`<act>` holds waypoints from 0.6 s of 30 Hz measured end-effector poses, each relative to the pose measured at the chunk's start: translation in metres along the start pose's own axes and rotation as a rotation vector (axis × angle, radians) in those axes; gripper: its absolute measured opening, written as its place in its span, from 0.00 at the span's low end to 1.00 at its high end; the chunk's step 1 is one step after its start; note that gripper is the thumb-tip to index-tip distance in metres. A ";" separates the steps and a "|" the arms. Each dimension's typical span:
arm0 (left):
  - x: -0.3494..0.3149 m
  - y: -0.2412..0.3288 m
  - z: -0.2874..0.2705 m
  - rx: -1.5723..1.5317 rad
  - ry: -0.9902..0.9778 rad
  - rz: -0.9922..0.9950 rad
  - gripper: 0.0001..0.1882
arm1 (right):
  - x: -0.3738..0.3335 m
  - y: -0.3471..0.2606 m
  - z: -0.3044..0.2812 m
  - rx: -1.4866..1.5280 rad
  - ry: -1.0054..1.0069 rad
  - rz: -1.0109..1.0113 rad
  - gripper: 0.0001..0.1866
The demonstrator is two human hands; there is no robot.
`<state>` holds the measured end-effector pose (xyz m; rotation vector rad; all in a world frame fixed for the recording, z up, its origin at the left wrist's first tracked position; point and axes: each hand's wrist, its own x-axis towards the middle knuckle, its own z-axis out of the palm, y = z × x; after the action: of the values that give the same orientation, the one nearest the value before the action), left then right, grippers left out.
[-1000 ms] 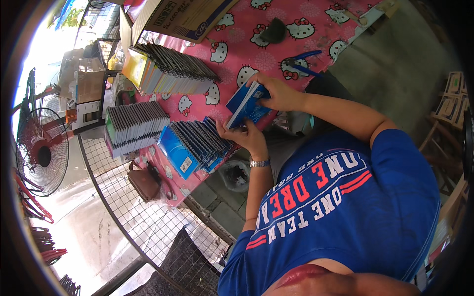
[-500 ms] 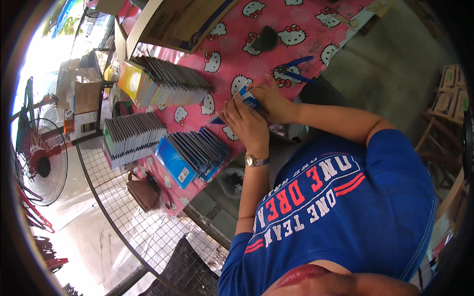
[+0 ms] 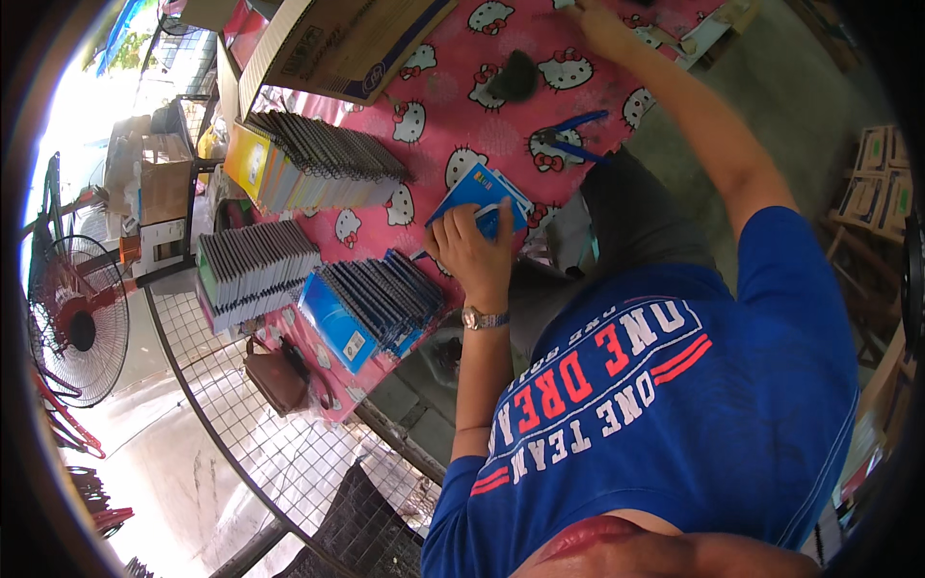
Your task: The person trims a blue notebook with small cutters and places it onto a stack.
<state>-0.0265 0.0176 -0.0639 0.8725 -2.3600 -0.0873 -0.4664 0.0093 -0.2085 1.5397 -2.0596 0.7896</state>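
My left hand (image 3: pixel 469 252) is closed on a blue-covered notebook (image 3: pixel 472 188) at the table's near edge, its thumb and fingers bent over the cover. Whitish page edges show at the notebook's right side. My right hand (image 3: pixel 599 27) reaches to the far side of the table, with fingers stretched out over the pink cloth and nothing visible in them; the fingertips are small and partly cut by the top edge. Blue-handled pliers (image 3: pixel 575 137) lie open between the two hands. A dark, rounded lump (image 3: pixel 515 77) rests beyond them.
Left of my left hand stand blue spiral notebooks (image 3: pixel 376 299), grey-edged spiral notebooks (image 3: pixel 258 270) and a yellow-covered spiral stack (image 3: pixel 318 164). A cardboard box (image 3: pixel 352 48) sits behind. A brown bag (image 3: pixel 277 378) lies at the table's left edge, near a fan (image 3: pixel 82 323).
My right hand has let go of the blue notebook and moved far forward across the table. My left hand stays at the notebook, whose blue cover now shows more fully.
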 end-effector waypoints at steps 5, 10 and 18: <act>-0.007 -0.011 0.008 0.077 0.077 0.027 0.14 | 0.021 -0.042 -0.045 -0.178 -0.393 0.279 0.23; 0.001 -0.003 0.005 0.044 0.008 0.006 0.10 | 0.017 -0.099 -0.069 0.310 -0.196 -0.080 0.15; 0.000 -0.011 -0.021 -0.015 -0.213 0.062 0.10 | -0.014 -0.242 -0.152 0.846 -0.647 -0.195 0.20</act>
<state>-0.0083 0.0118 -0.0494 0.8164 -2.5784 -0.1800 -0.2279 0.0707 -0.0628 2.7014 -2.0168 1.3144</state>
